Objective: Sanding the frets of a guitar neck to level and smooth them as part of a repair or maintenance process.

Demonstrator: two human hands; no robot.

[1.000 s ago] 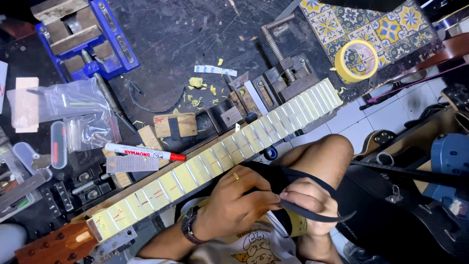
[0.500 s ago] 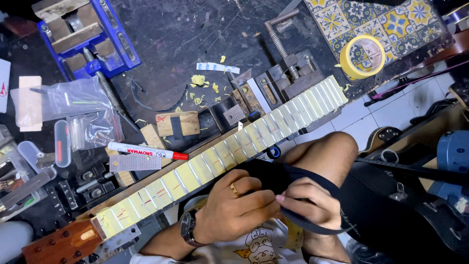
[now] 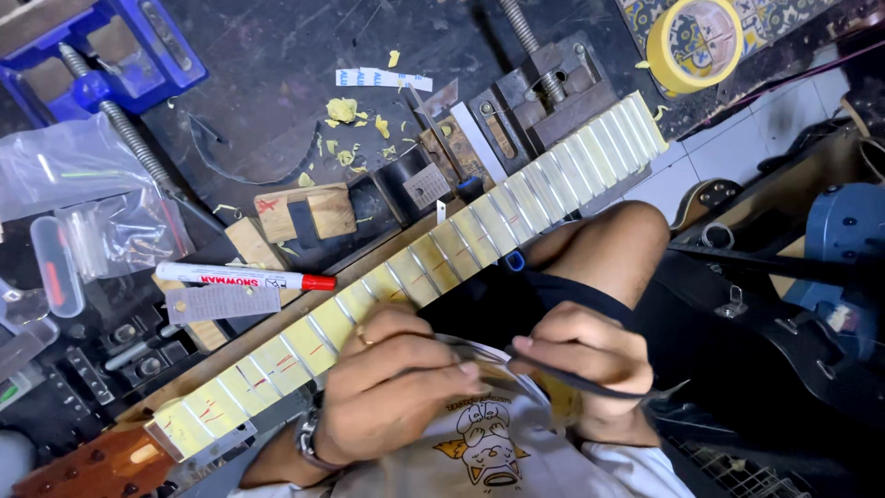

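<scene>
A guitar neck (image 3: 479, 231) lies diagonally across the bench edge, its fretboard covered in pale yellow tape with red marks. My left hand (image 3: 396, 387), with a ring and a wristwatch, is curled just below the neck, fingertips pinching the end of a thin dark strip (image 3: 590, 380). My right hand (image 3: 576, 355) grips the same strip from the right, above my knee (image 3: 608, 240). The strip's far end sticks out past my right hand. What lies under my palms is hidden.
A red-capped white marker (image 3: 244, 275) and a small grey ruler (image 3: 221, 302) lie left of the neck. Behind it are wooden blocks (image 3: 304, 214), a metal vise (image 3: 544, 83), a blue vise (image 3: 101, 65), plastic bags (image 3: 83, 194), yellow scraps and a yellow tape roll (image 3: 693, 41).
The view has drawn closer to the neck. My hands have shifted left along the neck, still holding the dark strip, which now looks straighter.
</scene>
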